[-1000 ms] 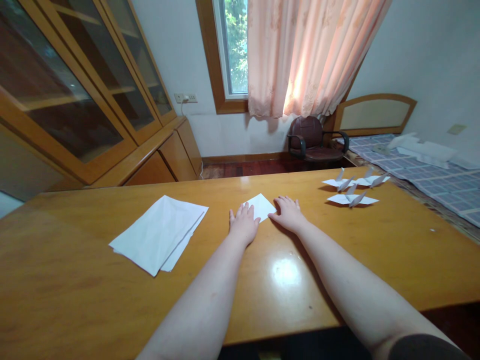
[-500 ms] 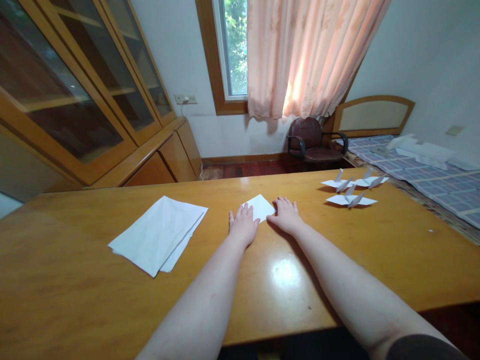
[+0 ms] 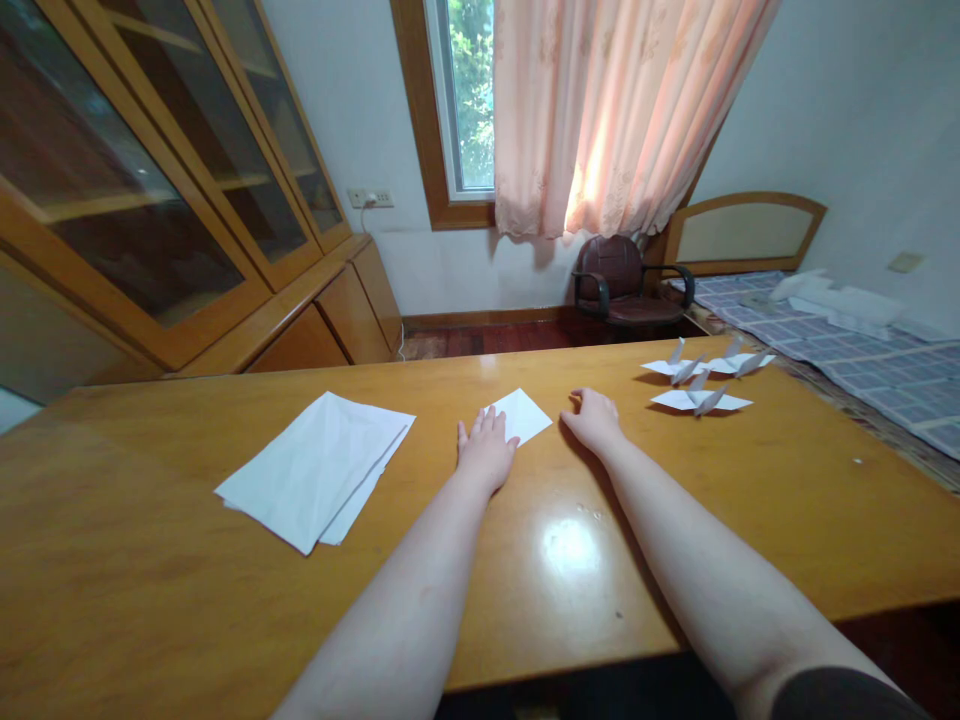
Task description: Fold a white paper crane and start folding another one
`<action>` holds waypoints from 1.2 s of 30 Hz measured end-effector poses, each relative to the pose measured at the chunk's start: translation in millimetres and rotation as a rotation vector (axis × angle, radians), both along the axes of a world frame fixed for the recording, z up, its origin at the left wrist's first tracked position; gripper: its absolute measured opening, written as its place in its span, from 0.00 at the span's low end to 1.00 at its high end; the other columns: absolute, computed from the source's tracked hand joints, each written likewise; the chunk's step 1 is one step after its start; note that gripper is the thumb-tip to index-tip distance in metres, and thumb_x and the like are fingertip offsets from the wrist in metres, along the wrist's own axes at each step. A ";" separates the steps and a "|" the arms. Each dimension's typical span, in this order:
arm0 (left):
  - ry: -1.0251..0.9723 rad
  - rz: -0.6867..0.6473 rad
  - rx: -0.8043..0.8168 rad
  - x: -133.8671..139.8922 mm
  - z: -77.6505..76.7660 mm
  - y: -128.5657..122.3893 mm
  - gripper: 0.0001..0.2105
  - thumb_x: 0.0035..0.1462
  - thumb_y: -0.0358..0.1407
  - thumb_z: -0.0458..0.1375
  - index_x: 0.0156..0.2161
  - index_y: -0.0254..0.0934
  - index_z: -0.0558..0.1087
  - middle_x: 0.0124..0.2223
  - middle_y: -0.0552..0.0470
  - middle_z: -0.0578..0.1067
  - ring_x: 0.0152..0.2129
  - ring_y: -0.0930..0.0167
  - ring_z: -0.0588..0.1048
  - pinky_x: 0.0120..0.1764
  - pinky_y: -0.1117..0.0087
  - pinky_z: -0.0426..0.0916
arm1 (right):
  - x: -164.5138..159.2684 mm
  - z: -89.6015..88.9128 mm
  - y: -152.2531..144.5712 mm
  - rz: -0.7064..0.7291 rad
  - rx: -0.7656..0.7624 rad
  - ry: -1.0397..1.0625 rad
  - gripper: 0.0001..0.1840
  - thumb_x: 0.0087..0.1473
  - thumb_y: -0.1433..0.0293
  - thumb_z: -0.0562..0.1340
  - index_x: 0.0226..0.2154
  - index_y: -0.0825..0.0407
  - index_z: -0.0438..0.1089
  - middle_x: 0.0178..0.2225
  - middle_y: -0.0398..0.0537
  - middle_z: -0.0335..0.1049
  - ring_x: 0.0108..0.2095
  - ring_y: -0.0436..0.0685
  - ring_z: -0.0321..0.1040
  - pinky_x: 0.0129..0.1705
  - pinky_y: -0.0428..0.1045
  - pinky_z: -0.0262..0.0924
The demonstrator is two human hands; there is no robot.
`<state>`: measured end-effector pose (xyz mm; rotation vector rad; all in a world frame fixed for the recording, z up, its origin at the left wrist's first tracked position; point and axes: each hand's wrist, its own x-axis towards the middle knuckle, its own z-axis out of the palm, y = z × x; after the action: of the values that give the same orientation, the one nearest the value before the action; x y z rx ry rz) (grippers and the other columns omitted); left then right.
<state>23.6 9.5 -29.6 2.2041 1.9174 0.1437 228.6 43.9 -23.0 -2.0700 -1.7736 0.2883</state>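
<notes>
A small folded square of white paper (image 3: 527,416) lies on the wooden table (image 3: 480,620), one corner pointing away from me. My left hand (image 3: 486,450) rests flat on its left part, fingers spread, covering that side. Just right of the paper, my right hand (image 3: 592,418) is apart from it, with its fingers bent and a gap between thumb and forefinger; nothing shows in it. To the left lies a stack of larger white sheets (image 3: 319,470), the top one creased. Three folded paper cranes (image 3: 701,400) stand toward the far right of the table.
Beyond the table's far edge stand a brown armchair (image 3: 619,285) and a bed (image 3: 832,330) with a checked cover. A glass-fronted cabinet (image 3: 247,270) rises at the left. A pink curtain (image 3: 600,110) hangs partly across the window.
My right hand has moved right, off the paper's right corner, and its fingers have curled. My left hand and the paper have stayed in place.
</notes>
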 end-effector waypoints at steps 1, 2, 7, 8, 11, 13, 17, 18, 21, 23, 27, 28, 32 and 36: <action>-0.001 0.001 0.003 0.1 0.0 -0.1 0.28 0.59 0.46 0.43 0.63 0.40 0.51 0.67 0.49 0.47 0.63 0.63 0.44 0.60 0.44 0.39 | -3.6 -0.4 -2.0 0.028 0.011 -0.002 0.29 0.46 0.60 0.59 0.50 0.55 0.64 0.51 0.57 0.65 0.54 0.67 0.56 0.57 0.61 0.44; -0.003 0.001 0.004 0.3 -0.1 -0.3 0.28 0.59 0.46 0.43 0.63 0.40 0.51 0.67 0.49 0.47 0.63 0.63 0.44 0.59 0.44 0.39 | -8.1 -1.0 -4.5 0.078 0.019 -0.002 0.31 0.46 0.57 0.59 0.51 0.55 0.63 0.52 0.57 0.64 0.56 0.67 0.54 0.58 0.63 0.40; -0.021 0.001 0.013 0.6 -1.5 -0.2 0.28 0.59 0.46 0.43 0.63 0.40 0.52 0.67 0.50 0.47 0.63 0.62 0.45 0.60 0.44 0.38 | -24.1 -4.5 -11.4 0.219 -0.004 -0.046 0.32 0.43 0.57 0.62 0.51 0.53 0.62 0.57 0.57 0.57 0.60 0.70 0.46 0.59 0.67 0.34; -0.024 0.000 0.014 0.5 -2.0 -0.1 0.28 0.59 0.46 0.43 0.63 0.40 0.52 0.67 0.49 0.47 0.63 0.62 0.45 0.60 0.44 0.38 | -23.7 -5.1 -10.4 0.202 -0.008 -0.041 0.31 0.43 0.59 0.62 0.50 0.53 0.63 0.56 0.57 0.58 0.59 0.69 0.48 0.59 0.65 0.36; -0.030 -0.001 0.018 -0.1 -3.3 0.4 0.28 0.59 0.46 0.43 0.63 0.41 0.52 0.67 0.49 0.48 0.63 0.62 0.45 0.59 0.44 0.38 | -17.1 -6.9 -4.6 0.159 0.006 -0.019 0.29 0.42 0.61 0.63 0.48 0.54 0.65 0.51 0.57 0.63 0.57 0.68 0.52 0.58 0.61 0.42; -0.032 -0.003 0.021 -0.5 -3.8 0.6 0.27 0.59 0.46 0.43 0.63 0.41 0.52 0.67 0.48 0.48 0.63 0.61 0.45 0.59 0.44 0.38 | -10.2 -7.6 -0.2 0.141 0.020 -0.005 0.27 0.42 0.63 0.63 0.47 0.55 0.66 0.50 0.57 0.65 0.55 0.67 0.55 0.57 0.59 0.45; -0.045 -0.007 0.021 -1.0 -3.6 0.8 0.27 0.59 0.46 0.44 0.63 0.42 0.53 0.67 0.48 0.48 0.63 0.61 0.45 0.60 0.44 0.38 | 3.5 -6.2 5.9 0.011 0.035 0.020 0.22 0.45 0.69 0.59 0.45 0.55 0.68 0.46 0.57 0.69 0.50 0.64 0.62 0.53 0.57 0.51; -0.049 -0.005 0.020 -0.9 -3.5 0.8 0.27 0.59 0.46 0.44 0.62 0.42 0.53 0.67 0.48 0.48 0.63 0.61 0.45 0.60 0.44 0.38 | 5.6 -5.4 6.3 -0.026 0.039 0.031 0.21 0.45 0.70 0.59 0.45 0.56 0.68 0.45 0.57 0.69 0.49 0.64 0.63 0.52 0.57 0.53; -0.056 0.006 0.020 -0.2 -3.4 0.9 0.27 0.59 0.46 0.45 0.62 0.43 0.54 0.66 0.47 0.49 0.63 0.61 0.46 0.60 0.45 0.38 | 3.9 -3.7 3.8 -0.001 0.100 0.087 0.23 0.50 0.64 0.59 0.48 0.57 0.66 0.47 0.59 0.68 0.50 0.63 0.63 0.52 0.57 0.54; -0.059 0.012 0.026 0.6 -2.8 0.8 0.27 0.58 0.46 0.46 0.61 0.42 0.55 0.66 0.47 0.50 0.63 0.61 0.47 0.60 0.45 0.38 | -3.1 -4.0 -0.4 0.173 0.146 0.095 0.28 0.51 0.58 0.59 0.51 0.56 0.64 0.52 0.58 0.65 0.54 0.63 0.59 0.56 0.58 0.50; -0.070 0.022 0.058 0.6 1.9 0.4 0.28 0.56 0.47 0.49 0.61 0.41 0.56 0.65 0.45 0.53 0.62 0.60 0.50 0.60 0.48 0.41 | -16.8 -5.1 -7.2 0.414 0.036 -0.019 0.29 0.46 0.56 0.64 0.51 0.48 0.66 0.57 0.53 0.60 0.61 0.68 0.47 0.59 0.68 0.36; -0.075 0.048 0.072 -0.3 3.8 0.7 0.29 0.55 0.48 0.50 0.61 0.40 0.56 0.65 0.44 0.54 0.62 0.60 0.51 0.60 0.49 0.43 | -18.1 -4.9 -7.6 0.422 0.012 -0.028 0.27 0.47 0.56 0.63 0.50 0.47 0.67 0.58 0.52 0.59 0.61 0.68 0.47 0.59 0.68 0.36; -0.081 0.289 0.116 -6.7 11.0 3.9 0.33 0.54 0.48 0.49 0.61 0.32 0.54 0.64 0.38 0.56 0.61 0.56 0.52 0.59 0.50 0.46 | -16.9 -3.6 -5.8 0.406 -0.001 -0.019 0.22 0.50 0.60 0.62 0.48 0.47 0.70 0.57 0.51 0.61 0.58 0.66 0.53 0.58 0.65 0.40; -0.092 0.344 0.066 -10.1 12.4 7.0 0.34 0.52 0.53 0.49 0.59 0.34 0.59 0.64 0.38 0.55 0.62 0.52 0.47 0.59 0.45 0.41 | -15.3 -5.0 -3.8 0.396 0.019 0.003 0.22 0.49 0.60 0.63 0.47 0.48 0.70 0.55 0.52 0.63 0.57 0.64 0.54 0.59 0.62 0.42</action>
<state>13.4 16.6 -17.2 1.8486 2.2504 0.3602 213.4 40.1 -28.0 -1.6899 -2.1663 0.3823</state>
